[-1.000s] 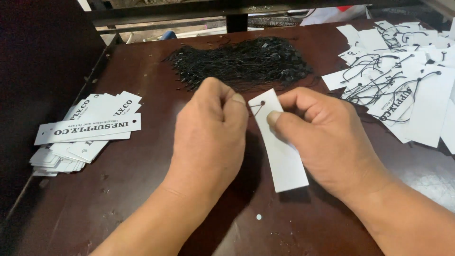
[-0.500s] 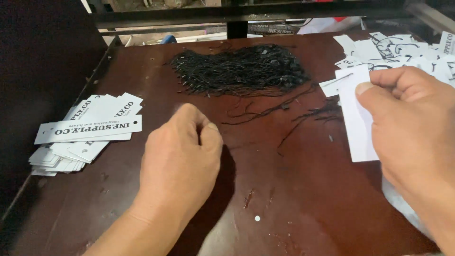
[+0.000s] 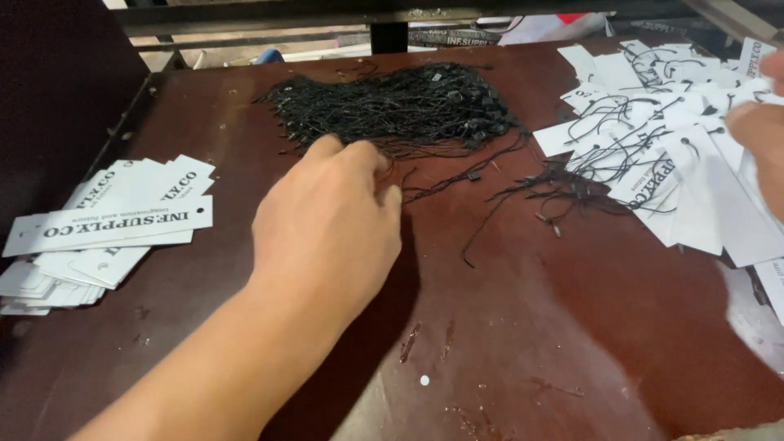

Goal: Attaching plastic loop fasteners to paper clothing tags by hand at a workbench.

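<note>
My left hand [image 3: 327,220] reaches across the dark brown table [image 3: 523,327]. Its bunched fingertips touch the near edge of a heap of black strings [image 3: 400,106]; whether they pinch a strand is hidden. My right hand [image 3: 759,139] is cut off by the right border. It holds a white paper tag [image 3: 719,204] with a black string through its hole, just over a pile of strung white tags [image 3: 645,106].
A stack of unstrung white printed tags [image 3: 106,229] lies at the left edge of the table. Loose black strings [image 3: 555,196] trail between the heap and the strung pile. A dark metal frame [image 3: 384,24] runs along the far side.
My hands were together threading a tag. The right hand has since carried the strung tag off to the right pile, and the left hand has moved forward to the string heap.
</note>
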